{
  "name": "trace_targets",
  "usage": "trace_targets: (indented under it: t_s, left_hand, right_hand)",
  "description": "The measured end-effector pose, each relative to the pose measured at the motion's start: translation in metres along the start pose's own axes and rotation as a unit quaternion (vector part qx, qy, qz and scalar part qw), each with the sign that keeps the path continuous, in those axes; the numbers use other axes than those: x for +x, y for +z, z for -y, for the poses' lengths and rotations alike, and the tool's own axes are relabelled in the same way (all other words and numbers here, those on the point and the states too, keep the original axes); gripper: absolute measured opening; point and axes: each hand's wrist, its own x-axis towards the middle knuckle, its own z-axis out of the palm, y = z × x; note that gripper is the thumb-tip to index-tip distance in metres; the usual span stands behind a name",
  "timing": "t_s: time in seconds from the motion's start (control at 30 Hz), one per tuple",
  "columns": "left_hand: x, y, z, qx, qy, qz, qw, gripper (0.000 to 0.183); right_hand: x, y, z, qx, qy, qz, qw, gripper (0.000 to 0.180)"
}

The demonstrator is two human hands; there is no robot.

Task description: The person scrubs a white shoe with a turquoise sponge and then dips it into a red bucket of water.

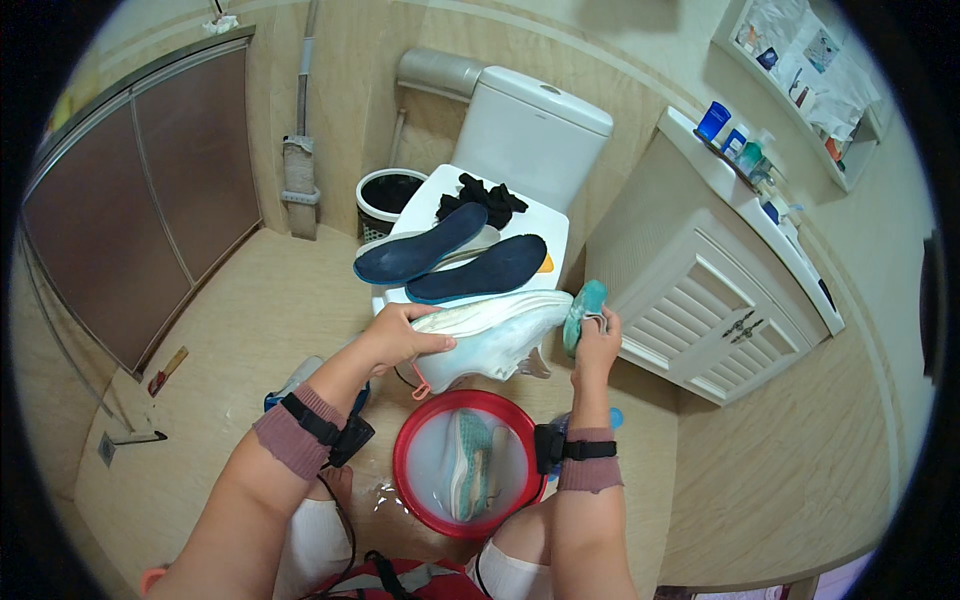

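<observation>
My left hand [401, 337] grips one end of a wet, pale sneaker [487, 337], turned on its side with the white sole edge upward. In my right hand [598, 341] is a teal scrubbing brush [583, 315], held against or very near the shoe's other end. Below them, a red basin [405, 484] holds cloudy water and a teal-and-white sneaker [469, 465]. Two dark blue insoles [420, 244] lie on the closed white toilet lid [551, 225], with a bunched black cloth [484, 201] behind them.
A lidless waste bin [360, 196] stands left of the toilet. A white louvred cabinet [675, 262] with bottles [714, 120] on top is at the right. On the floor at the left lies a wooden-handled brush [169, 371]. A blue-and-grey object [300, 379] is behind my left forearm.
</observation>
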Motion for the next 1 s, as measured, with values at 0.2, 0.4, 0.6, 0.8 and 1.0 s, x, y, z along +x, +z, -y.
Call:
trace_targets:
  t_s: [0.2,0.4,0.6,0.8,1.0]
  left_hand:
    - [-0.003,0.001,-0.006,0.034,-0.005,-0.013,0.999,0.064]
    - [-0.003,0.000,-0.005,0.008,-0.010,-0.007,1.000,0.059]
    - [-0.004,-0.004,-0.006,0.015,0.002,0.007,1.000,0.063]
    - [-0.003,-0.001,-0.007,0.020,-0.007,0.007,1.000,0.068]
    - [-0.005,-0.004,-0.006,0.037,-0.002,0.003,0.999,0.068]
  right_hand:
    - [-0.024,0.013,0.028,-0.233,-0.201,-0.021,0.951,0.044]
    - [-0.110,0.048,0.089,-0.247,-0.324,0.160,0.899,0.054]
    - [-0.083,0.040,0.080,-0.250,-0.348,0.136,0.893,0.051]
    - [-0.010,0.008,0.017,-0.199,-0.224,-0.028,0.954,0.041]
    - [0.005,-0.012,-0.015,0.082,0.130,0.026,0.988,0.030]
